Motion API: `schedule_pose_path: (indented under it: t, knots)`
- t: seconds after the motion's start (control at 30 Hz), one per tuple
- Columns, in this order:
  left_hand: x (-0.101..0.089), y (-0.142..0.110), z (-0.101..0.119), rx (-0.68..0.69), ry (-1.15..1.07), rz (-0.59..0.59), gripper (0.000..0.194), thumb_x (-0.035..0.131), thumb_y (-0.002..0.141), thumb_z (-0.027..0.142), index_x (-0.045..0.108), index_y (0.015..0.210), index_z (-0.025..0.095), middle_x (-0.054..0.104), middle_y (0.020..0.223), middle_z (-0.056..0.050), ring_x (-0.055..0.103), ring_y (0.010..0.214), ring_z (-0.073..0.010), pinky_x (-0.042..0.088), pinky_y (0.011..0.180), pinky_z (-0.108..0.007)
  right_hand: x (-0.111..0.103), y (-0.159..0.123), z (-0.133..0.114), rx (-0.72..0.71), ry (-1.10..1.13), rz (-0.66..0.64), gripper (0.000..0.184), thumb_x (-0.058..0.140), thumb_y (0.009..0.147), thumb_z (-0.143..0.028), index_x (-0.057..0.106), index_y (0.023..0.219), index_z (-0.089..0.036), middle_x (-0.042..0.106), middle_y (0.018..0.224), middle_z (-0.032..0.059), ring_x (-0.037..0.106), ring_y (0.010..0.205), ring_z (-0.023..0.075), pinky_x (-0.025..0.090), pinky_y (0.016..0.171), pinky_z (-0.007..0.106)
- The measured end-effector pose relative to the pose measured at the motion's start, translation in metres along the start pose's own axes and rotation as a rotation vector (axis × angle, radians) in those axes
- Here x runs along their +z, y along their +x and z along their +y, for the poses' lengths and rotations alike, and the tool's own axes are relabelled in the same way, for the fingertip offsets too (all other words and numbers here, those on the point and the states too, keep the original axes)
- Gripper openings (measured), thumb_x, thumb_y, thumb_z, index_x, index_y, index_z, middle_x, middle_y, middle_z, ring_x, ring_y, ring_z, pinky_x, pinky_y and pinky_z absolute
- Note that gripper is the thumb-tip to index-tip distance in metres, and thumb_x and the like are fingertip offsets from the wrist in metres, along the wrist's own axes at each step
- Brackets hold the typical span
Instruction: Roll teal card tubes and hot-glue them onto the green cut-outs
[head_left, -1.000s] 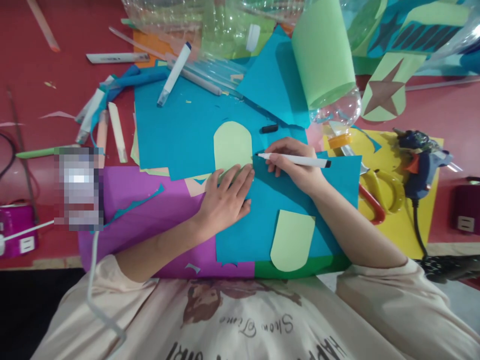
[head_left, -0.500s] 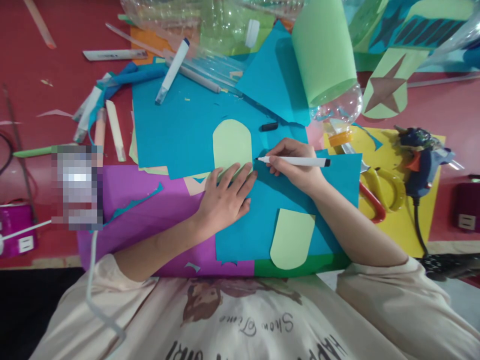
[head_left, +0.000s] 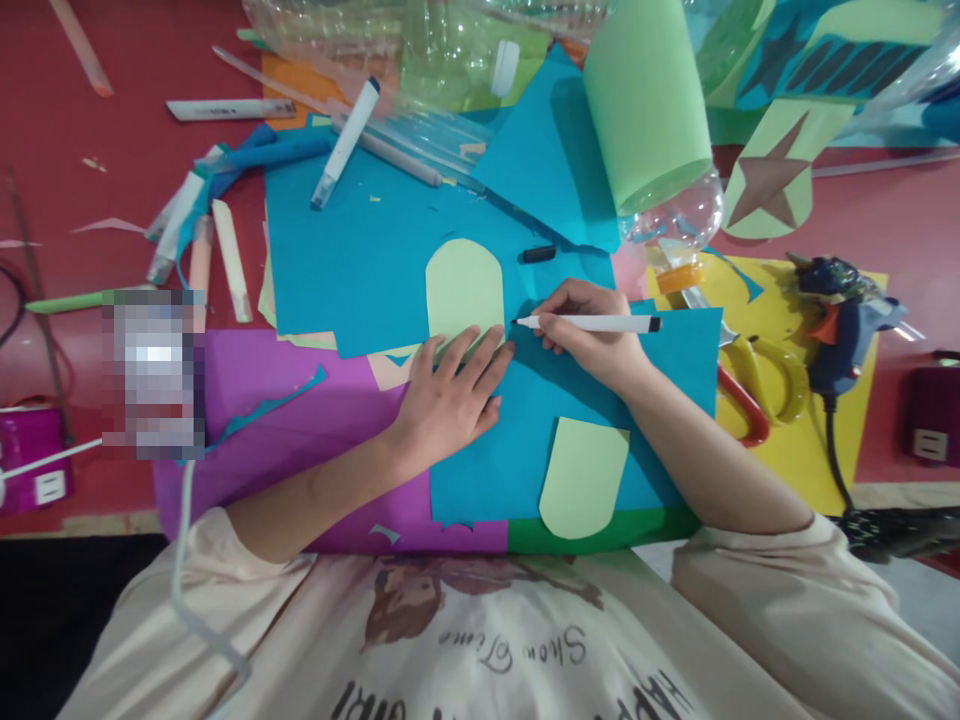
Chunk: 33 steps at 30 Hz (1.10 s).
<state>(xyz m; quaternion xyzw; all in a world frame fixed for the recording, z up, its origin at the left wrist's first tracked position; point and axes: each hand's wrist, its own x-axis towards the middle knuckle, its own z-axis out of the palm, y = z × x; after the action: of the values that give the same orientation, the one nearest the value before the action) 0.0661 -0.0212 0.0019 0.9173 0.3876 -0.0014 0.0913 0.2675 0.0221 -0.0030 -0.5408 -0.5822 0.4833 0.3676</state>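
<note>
My left hand (head_left: 448,392) lies flat with fingers spread, pressing the lower end of a pale green arch-shaped paper piece (head_left: 463,285) onto a blue sheet (head_left: 525,450). My right hand (head_left: 592,330) pinches a white marker (head_left: 592,323), its black tip touching the paper at the arch's right edge. A second pale green arch piece (head_left: 585,478) rests on the same blue sheet near my right forearm. The marker's black cap (head_left: 539,254) sits just above my right hand.
A larger blue sheet (head_left: 345,250) and purple paper (head_left: 292,420) lie left. Yellow-and-red scissors (head_left: 757,385) and a blue glue gun (head_left: 844,320) rest on yellow paper at right. A plastic bottle wrapped in green paper (head_left: 649,100), another white marker (head_left: 346,140) and glue sticks lie behind.
The marker tip has shifted slightly down along the arch's right edge. My left hand stays pressed in place.
</note>
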Motion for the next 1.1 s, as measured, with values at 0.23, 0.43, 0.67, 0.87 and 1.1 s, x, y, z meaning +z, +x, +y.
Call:
schedule_pose_path:
  t: [0.23, 0.43, 0.67, 0.87, 1.1]
  knots:
    - [0.002, 0.0, 0.0, 0.014, 0.03, 0.022, 0.05, 0.03, 0.097, 0.027, 0.037, 0.144, 0.013, 0.042, 0.148, -0.014, 0.043, 0.132, -0.0338, 0.037, 0.101, -0.053, -0.001, 0.0, 0.001, -0.013, -0.012, -0.003, 0.011, 0.062, 0.074, -0.026, 0.059, 0.068, -0.017, 0.062, 0.058, -0.0004, 0.055, 0.048, 0.0109, 0.042, 0.046, 0.025]
    - [0.002, 0.0, 0.0, 0.017, 0.031, 0.036, 0.05, 0.031, 0.097, 0.027, 0.038, 0.144, 0.012, 0.044, 0.147, -0.014, 0.045, 0.131, -0.0341, 0.038, 0.1, -0.053, 0.0, 0.0, 0.004, -0.029, 0.022, 0.002, 0.009, 0.062, 0.075, -0.024, 0.06, 0.07, -0.016, 0.062, 0.056, -0.0014, 0.055, 0.046, 0.0099, 0.042, 0.043, 0.022]
    - [0.002, 0.0, 0.0, 0.009, 0.039, 0.037, 0.05, 0.031, 0.096, 0.026, 0.038, 0.144, 0.012, 0.044, 0.147, -0.013, 0.045, 0.131, -0.0336, 0.037, 0.1, -0.053, 0.003, 0.0, 0.009, -0.1, 0.141, 0.121, 0.025, 0.064, 0.081, -0.042, 0.063, 0.077, -0.018, 0.065, 0.059, -0.0011, 0.058, 0.045, 0.0094, 0.044, 0.04, 0.021]
    - [0.004, -0.001, -0.001, 0.02, 0.032, 0.068, 0.05, 0.034, 0.095, 0.026, 0.04, 0.143, 0.012, 0.046, 0.146, -0.015, 0.046, 0.13, -0.0346, 0.037, 0.099, -0.054, 0.001, 0.003, 0.016, -0.371, -0.241, 0.298, 0.03, 0.052, 0.09, -0.047, 0.067, 0.1, -0.024, 0.073, 0.088, 0.005, 0.069, 0.083, 0.02, 0.057, 0.075, 0.035]
    - [0.005, -0.001, -0.002, 0.023, 0.018, 0.074, 0.05, 0.035, 0.095, 0.026, 0.04, 0.143, 0.013, 0.046, 0.145, -0.015, 0.046, 0.13, -0.0349, 0.037, 0.1, -0.054, 0.002, 0.005, 0.024, -0.483, -0.611, 0.179, 0.028, 0.046, 0.094, -0.032, 0.053, 0.12, -0.027, 0.06, 0.126, 0.0097, 0.052, 0.124, 0.028, 0.044, 0.103, 0.052]
